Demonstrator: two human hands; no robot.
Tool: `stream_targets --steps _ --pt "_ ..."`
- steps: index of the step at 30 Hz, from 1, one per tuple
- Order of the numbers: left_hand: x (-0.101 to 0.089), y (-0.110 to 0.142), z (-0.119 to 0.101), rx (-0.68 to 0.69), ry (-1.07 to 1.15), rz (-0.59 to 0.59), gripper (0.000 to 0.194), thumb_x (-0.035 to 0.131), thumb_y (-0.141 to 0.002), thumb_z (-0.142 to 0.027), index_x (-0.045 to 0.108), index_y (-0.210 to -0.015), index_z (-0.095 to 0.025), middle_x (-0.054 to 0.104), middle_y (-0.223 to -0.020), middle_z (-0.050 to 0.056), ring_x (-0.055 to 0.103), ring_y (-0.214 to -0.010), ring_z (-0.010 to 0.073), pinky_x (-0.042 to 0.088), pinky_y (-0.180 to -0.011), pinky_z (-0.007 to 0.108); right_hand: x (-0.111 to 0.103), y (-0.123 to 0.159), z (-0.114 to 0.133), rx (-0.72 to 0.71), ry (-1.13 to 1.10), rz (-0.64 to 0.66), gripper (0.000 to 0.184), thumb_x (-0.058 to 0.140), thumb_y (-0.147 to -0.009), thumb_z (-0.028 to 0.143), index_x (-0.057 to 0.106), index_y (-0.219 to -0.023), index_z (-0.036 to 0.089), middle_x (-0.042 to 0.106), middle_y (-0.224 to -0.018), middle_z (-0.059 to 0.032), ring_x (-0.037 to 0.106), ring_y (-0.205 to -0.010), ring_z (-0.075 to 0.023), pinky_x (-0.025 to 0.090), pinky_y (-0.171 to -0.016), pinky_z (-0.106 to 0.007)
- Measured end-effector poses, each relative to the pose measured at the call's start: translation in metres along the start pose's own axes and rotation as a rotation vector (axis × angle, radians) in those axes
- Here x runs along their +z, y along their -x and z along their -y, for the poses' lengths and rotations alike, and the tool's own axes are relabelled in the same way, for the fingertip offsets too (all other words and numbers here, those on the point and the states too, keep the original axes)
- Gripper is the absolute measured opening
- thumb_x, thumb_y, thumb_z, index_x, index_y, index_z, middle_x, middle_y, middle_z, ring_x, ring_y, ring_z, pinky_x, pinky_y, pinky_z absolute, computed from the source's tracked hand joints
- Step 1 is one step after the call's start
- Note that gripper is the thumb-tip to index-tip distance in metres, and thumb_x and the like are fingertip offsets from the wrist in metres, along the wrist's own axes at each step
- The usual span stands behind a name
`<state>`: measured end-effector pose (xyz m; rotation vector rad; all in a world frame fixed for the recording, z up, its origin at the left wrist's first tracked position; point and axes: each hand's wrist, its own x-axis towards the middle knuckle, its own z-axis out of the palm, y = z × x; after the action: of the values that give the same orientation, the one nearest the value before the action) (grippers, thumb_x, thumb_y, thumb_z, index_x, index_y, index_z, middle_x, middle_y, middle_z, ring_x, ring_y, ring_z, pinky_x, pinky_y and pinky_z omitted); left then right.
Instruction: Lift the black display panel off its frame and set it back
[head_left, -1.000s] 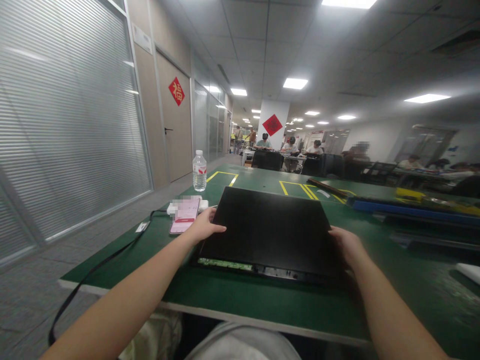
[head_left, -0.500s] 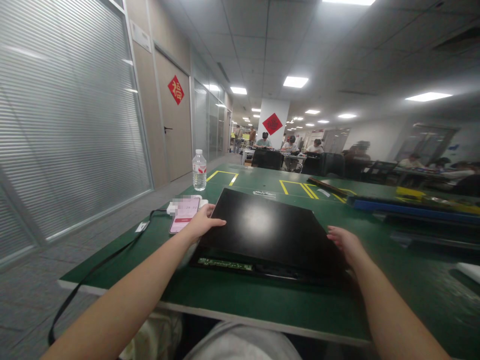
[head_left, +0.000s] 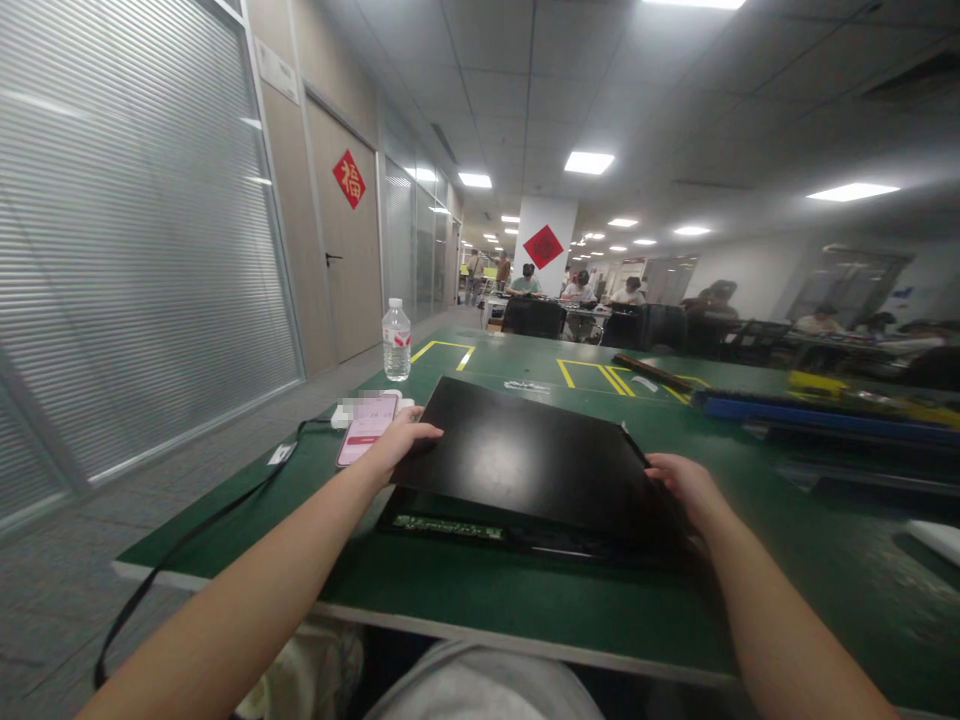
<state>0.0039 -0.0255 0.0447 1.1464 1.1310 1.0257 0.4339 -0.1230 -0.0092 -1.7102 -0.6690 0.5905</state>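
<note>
A thin black screen panel [head_left: 525, 455] is between my two hands over the green table, its dark face up and a ceiling light reflected in it. My left hand [head_left: 401, 440] grips its left edge, thumb on top. My right hand [head_left: 682, 485] has its fingers closed at the right edge. Along the near side lies a black strip with a green circuit board [head_left: 448, 526]. The panel's near left corner stands a little above this strip. Whether the two are joined cannot be made out.
A water bottle [head_left: 397, 340] and a phone [head_left: 367, 430] stand and lie beyond my left hand, with a black cable [head_left: 217, 515] running off the table's left edge. Long blue and dark bars [head_left: 825, 415] lie at the right. Several people sit at far tables.
My right fingers have closed on the panel's right edge. The panel's near left side has risen, opening a gap above the circuit board strip. My left hand has shifted slightly left.
</note>
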Motion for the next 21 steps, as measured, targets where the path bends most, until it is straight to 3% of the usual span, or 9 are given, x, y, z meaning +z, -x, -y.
stream_targets --steps 11,21 --pt "-0.0002 0.0013 0.0018 -0.043 0.063 0.046 0.06 0.071 -0.056 -0.014 0.049 -0.111 -0.02 0.069 -0.071 0.002 0.068 -0.057 0.0235 0.053 -0.051 0.03 0.0002 0.003 0.0018 -0.102 0.125 0.05 0.027 0.063 -0.055 0.037 0.072 -0.07 0.017 0.071 -0.073 -0.01 0.062 -0.074 -0.0235 0.043 -0.067 -0.034" --pt "-0.0016 -0.0048 0.0053 0.0 0.05 0.043 0.067 0.071 -0.056 -0.007 0.049 -0.119 -0.017 0.071 -0.07 0.004 0.068 -0.055 0.0231 0.054 -0.051 0.031 -0.0011 0.0022 0.0008 -0.151 0.161 0.038 0.023 0.06 -0.057 0.037 0.071 -0.067 0.02 0.071 -0.07 -0.0092 0.063 -0.076 -0.0245 0.044 -0.068 -0.034"
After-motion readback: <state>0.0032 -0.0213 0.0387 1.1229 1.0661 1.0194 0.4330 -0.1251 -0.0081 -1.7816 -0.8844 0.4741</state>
